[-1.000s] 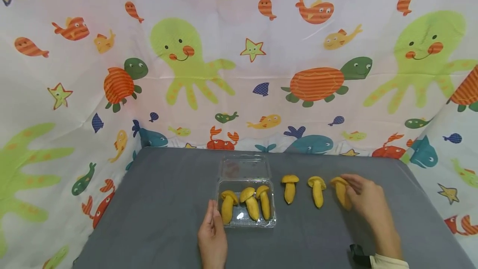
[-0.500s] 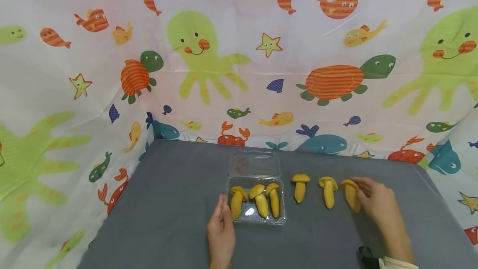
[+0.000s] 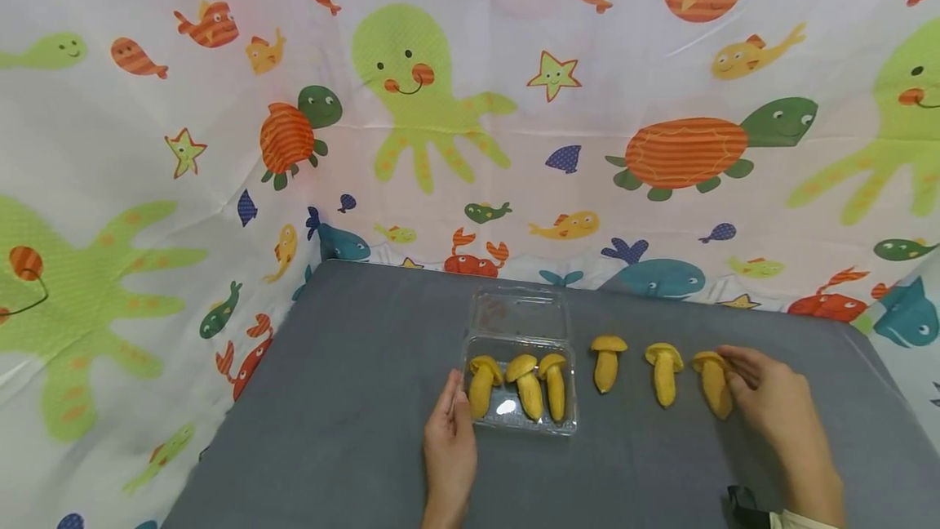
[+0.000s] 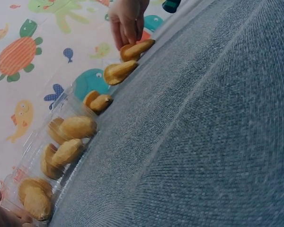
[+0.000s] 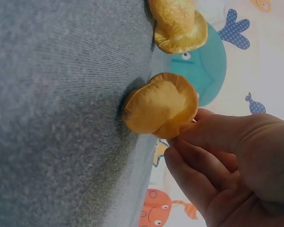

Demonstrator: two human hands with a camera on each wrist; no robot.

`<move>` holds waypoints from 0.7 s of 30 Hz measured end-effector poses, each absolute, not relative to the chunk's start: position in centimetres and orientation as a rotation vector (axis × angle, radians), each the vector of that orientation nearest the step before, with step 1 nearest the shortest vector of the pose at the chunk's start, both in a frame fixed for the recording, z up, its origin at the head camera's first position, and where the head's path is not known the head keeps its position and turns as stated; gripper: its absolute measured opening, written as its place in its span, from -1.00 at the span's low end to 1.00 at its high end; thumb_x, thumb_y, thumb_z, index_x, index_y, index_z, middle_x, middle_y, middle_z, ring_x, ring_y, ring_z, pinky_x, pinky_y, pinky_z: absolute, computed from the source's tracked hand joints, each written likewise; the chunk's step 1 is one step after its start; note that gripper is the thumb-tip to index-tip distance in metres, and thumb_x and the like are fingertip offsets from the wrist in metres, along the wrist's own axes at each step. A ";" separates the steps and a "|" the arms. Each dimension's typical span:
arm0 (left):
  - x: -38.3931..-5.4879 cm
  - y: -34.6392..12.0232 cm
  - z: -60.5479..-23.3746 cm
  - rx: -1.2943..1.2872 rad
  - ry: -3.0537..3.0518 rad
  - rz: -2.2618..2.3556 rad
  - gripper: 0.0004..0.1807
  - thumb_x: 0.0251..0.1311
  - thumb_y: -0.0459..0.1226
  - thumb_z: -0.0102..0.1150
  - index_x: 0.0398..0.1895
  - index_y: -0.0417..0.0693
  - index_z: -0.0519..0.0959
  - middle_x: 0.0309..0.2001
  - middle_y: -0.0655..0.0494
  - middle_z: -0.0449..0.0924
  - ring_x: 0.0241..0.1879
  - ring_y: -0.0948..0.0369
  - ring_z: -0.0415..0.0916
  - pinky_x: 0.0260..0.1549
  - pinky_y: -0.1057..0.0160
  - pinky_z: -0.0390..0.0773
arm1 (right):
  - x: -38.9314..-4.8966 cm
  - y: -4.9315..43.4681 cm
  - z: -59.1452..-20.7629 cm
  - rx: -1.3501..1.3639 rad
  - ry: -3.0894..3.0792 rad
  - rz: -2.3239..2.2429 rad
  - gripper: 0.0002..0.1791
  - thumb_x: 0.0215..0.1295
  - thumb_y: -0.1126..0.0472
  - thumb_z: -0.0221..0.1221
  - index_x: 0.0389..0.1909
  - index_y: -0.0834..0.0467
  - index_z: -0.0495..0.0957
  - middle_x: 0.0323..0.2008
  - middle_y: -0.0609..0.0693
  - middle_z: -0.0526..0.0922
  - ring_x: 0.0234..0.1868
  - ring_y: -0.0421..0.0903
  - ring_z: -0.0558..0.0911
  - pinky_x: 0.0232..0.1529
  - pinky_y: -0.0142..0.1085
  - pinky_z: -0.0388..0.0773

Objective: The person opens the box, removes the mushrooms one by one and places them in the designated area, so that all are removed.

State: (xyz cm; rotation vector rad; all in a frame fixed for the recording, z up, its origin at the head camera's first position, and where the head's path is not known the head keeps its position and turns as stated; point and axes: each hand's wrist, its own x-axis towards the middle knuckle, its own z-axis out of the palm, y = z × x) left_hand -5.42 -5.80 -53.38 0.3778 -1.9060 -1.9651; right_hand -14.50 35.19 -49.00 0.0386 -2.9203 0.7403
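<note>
My right hand (image 3: 780, 398) pinches the rightmost yellow mushroom (image 3: 715, 386) between thumb and fingers. In the right wrist view the thumb and fingertips meet the edge of its cap, and its stem end lies close to the cloth. On the left, my left hand (image 3: 450, 443) rests with fairly straight fingers along the left wall of a clear plastic box (image 3: 539, 424). The box's hinged lid (image 3: 520, 313) is folded back behind it. Three yellow mushrooms lie inside, among them a middle one (image 3: 527, 388). Two more, a near one (image 3: 606, 366) and a middle one (image 3: 664, 374), lie between box and right hand.
A grey cloth (image 3: 352, 398) covers the table. Behind it and along the left hangs a white curtain (image 3: 455, 47) printed with sea animals. A dark wrist strap (image 3: 745, 504) and a light sleeve show at the right arm.
The head view has turned slightly left, so everything sits further right in it. Both hands, the box and the mushrooms keep about the same places relative to each other.
</note>
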 end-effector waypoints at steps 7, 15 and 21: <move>-5.2 -6.0 -53.3 0.378 -1.909 -1.972 -0.52 0.62 -0.40 0.03 0.50 -0.41 0.37 0.49 -0.24 0.40 0.52 -0.08 0.28 0.30 0.47 0.35 | -14.7 34.9 -48.8 -0.027 -2.955 0.724 -0.59 0.40 0.39 0.23 0.23 0.39 0.58 0.10 0.43 0.67 0.08 0.48 0.66 -0.10 0.31 0.60; -5.3 -6.2 -53.3 0.390 -1.914 -1.995 -0.51 0.63 -0.39 0.01 0.52 -0.40 0.35 0.51 -0.23 0.37 0.53 -0.06 0.26 0.31 0.48 0.34 | -14.8 34.1 -47.9 -0.103 -2.961 0.742 -0.56 0.45 0.38 0.22 0.30 0.41 0.54 0.14 0.48 0.63 0.10 0.47 0.66 -0.13 0.24 0.69; -5.2 -6.1 -53.2 0.368 -1.895 -2.013 -0.51 0.62 -0.40 0.01 0.51 -0.40 0.35 0.51 -0.24 0.37 0.52 -0.06 0.27 0.33 0.43 0.34 | -14.1 31.9 -45.7 0.026 -2.879 0.790 -0.54 0.50 0.26 0.27 0.35 0.30 0.56 0.14 0.43 0.66 0.07 0.44 0.70 -0.16 0.22 0.72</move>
